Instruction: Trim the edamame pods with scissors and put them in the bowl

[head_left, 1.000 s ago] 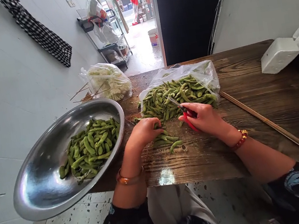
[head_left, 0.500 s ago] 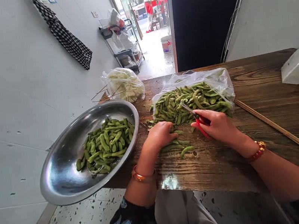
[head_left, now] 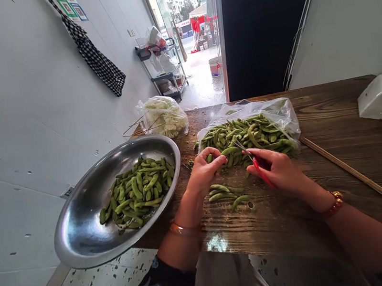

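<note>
Left hand (head_left: 204, 171) pinches what seems to be a green pod (head_left: 229, 150); the right hand (head_left: 282, 167) grips red-handled scissors (head_left: 259, 170).

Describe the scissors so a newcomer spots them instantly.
On the dark wooden table, find the clear plastic bag of green pods by the far edge. At its near side, the right hand holds the scissors, blades angled toward the pods. Their red handles set them apart from the green around them.
</note>
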Motion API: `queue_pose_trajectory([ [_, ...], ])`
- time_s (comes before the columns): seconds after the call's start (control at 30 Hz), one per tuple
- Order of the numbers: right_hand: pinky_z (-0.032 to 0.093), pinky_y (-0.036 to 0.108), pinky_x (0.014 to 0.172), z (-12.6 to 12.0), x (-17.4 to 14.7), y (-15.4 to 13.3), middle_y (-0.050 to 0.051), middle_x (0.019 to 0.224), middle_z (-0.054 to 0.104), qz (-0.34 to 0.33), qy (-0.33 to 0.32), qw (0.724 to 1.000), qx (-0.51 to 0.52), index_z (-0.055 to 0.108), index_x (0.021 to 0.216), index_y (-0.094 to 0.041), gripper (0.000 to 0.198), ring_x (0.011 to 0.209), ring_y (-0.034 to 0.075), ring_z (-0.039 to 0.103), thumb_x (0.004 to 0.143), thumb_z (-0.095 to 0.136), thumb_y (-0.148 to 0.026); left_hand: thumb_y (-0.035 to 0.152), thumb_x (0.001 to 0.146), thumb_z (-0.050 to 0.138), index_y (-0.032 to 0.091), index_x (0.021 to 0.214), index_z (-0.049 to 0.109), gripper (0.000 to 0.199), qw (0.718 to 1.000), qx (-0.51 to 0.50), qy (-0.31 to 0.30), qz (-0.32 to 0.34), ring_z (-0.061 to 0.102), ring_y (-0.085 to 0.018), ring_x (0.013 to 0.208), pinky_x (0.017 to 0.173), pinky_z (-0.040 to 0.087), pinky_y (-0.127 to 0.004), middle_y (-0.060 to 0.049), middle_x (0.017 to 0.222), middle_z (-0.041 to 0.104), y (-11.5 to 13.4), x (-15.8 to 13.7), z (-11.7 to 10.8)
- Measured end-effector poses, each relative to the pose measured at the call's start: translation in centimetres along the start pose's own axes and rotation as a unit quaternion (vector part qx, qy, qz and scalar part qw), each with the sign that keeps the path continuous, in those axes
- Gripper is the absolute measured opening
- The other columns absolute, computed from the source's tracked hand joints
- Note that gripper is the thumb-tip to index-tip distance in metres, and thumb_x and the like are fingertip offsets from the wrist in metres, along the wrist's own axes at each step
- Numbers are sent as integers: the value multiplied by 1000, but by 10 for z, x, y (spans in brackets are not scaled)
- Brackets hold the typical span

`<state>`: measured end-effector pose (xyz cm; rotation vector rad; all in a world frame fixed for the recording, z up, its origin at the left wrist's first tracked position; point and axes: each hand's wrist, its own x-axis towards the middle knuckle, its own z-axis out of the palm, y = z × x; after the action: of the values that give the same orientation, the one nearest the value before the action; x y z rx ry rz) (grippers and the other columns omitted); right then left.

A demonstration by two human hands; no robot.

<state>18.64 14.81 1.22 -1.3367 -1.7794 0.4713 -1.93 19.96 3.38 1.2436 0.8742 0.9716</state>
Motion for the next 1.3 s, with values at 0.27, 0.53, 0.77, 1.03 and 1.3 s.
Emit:
queue_pose_trajectory([
  [0.27,51,30,67,1,0,-5,4,81,68,10,-10,1000,4,63,116,-13,48,68,17,59,81,63,-45,34,68,74,18,80,46,34,995,-102,9,-20,38,-2,41,37,17,-15,2,71,64,-4,2,4],
  [0.53,52,31,63,4,0,-1,5,81,70,20,40,999,2,66,112,-15,44,66,18,61,78,65,-43,37,69,74,17,78,47,35,996,-60,-46,-48,38,-2,42,39,20,-16,-1,73,66,-7,-4,15],
  [0.77,49,28,60,2,0,-7,2,73,65,36,13,999,37,63,117,-15,47,63,16,58,80,62,-45,38,66,76,17,78,45,39,993,-105,-23,-52,38,-2,42,38,18,-15,0,74,66,-7,-2,14],
  [1.03,51,30,66,3,-1,-6,5,83,68,5,14,1000,13,63,115,-14,46,69,17,59,79,65,-43,37,68,75,17,78,46,36,993,-101,-33,-58,40,-2,44,38,19,-15,-1,75,66,-6,-5,18],
  [1.3,51,30,62,7,-1,1,4,79,66,-22,29,999,-18,64,113,-16,43,66,17,57,81,62,-45,39,65,76,14,81,61,33,999,12,-17,-37,38,-2,47,42,27,-17,4,65,54,-8,-6,22],
])
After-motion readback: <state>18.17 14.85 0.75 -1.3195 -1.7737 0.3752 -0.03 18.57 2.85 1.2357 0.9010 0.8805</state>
